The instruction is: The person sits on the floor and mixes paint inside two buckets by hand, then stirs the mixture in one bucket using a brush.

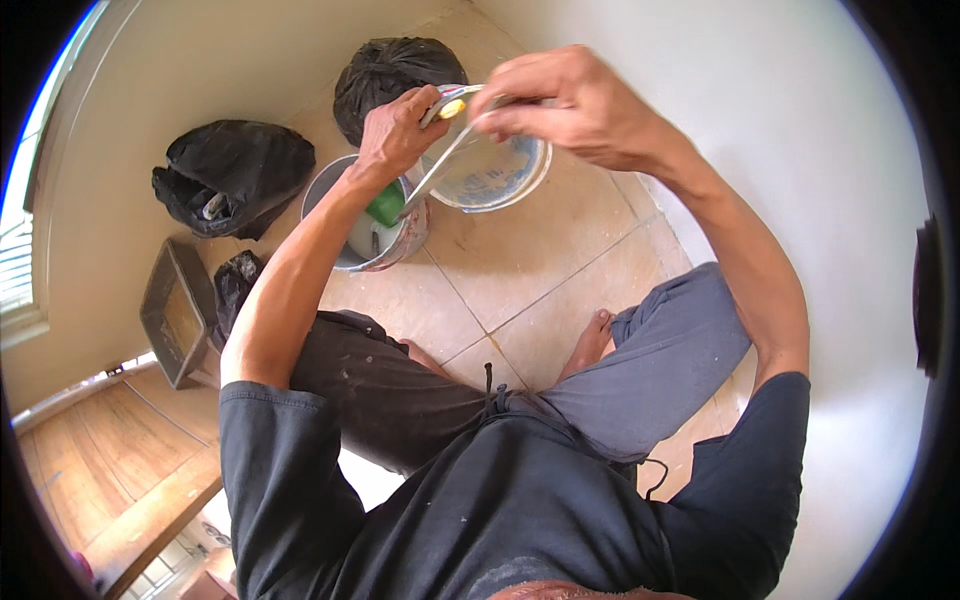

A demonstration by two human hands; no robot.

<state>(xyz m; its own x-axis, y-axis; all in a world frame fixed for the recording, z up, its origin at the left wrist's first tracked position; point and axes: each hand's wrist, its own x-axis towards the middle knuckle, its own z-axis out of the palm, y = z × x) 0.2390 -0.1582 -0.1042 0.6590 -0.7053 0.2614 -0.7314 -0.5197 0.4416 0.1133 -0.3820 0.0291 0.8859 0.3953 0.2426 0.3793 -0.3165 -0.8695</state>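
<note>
My left hand (395, 135) is closed round a thin pale tool with a yellow part (452, 108), perhaps its handle; most of it is hidden by the fingers. Opposite it, my right hand (580, 110), slightly blurred, pinches a long thin flat blade (440, 172) that slants down to the left. The blade's lower end hangs over the rim of a stained bucket (412, 235). Inside that bucket a green object (384, 207) and pale, wet-looking material show. Behind my hands is a round whitish container or lid (535, 172) smeared with blue-grey residue.
Two black plastic bags (240, 165) (395, 70) lie by the wall at the back and left. A grey rectangular trough (175, 310) leans at the left beside a smaller black bag (237, 280). A wooden surface (120, 440) lies lower left; a white wall (850, 250) rises on the right.
</note>
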